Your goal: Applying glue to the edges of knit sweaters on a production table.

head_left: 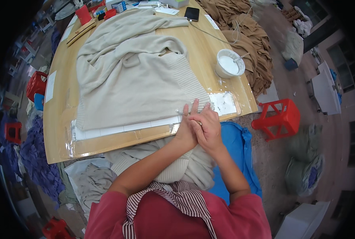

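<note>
A cream knitted sweater (133,75) lies spread flat on a wooden table (62,119). Its ribbed hem runs along a white strip (125,128) near the table's front edge. Both hands meet at the hem's right corner. My left hand (186,129) rests there with its fingers stretched out over the ribbing. My right hand (209,129) is pressed against it, fingers curled inward; a small glint shows between the two hands, too small to make out.
A white bowl of white paste (229,63) stands at the table's right edge, a dark phone (191,14) at the back. Brown garments (247,36) are heaped on the right. More cream knitwear (173,165) lies in my lap. A red stool (279,117) stands on the floor.
</note>
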Tool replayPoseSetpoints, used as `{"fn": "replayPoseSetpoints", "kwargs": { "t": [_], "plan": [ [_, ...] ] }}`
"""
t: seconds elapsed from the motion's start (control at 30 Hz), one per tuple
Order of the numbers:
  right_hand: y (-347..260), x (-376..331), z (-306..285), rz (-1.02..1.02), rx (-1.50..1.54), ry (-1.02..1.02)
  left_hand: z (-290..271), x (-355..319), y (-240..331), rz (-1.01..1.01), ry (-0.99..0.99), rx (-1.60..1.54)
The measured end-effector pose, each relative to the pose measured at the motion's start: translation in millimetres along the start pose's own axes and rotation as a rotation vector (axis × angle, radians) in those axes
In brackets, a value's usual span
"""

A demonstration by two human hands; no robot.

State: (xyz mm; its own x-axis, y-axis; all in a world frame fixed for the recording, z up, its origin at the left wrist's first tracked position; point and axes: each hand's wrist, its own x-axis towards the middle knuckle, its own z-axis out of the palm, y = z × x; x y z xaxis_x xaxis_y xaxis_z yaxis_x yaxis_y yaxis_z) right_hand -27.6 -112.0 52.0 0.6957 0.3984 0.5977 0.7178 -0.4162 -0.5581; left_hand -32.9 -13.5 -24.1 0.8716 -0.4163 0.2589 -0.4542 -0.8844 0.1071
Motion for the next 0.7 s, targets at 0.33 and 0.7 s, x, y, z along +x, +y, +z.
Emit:
{"fn": "replayPoseSetpoints", "kwargs": {
  "t": [0.33,0.7],
  "plan": [
    [-30.7,13.3,28.8,0.036,0.073,-0.027,12.5,-0.4,0.5,-0.038,0.184,0.005],
    [-57.1,32.8,56.7,0.038,0.219,-0.044,17.2,-8.0,-3.3,-0.065,0.287,-0.148]
  ]
}}
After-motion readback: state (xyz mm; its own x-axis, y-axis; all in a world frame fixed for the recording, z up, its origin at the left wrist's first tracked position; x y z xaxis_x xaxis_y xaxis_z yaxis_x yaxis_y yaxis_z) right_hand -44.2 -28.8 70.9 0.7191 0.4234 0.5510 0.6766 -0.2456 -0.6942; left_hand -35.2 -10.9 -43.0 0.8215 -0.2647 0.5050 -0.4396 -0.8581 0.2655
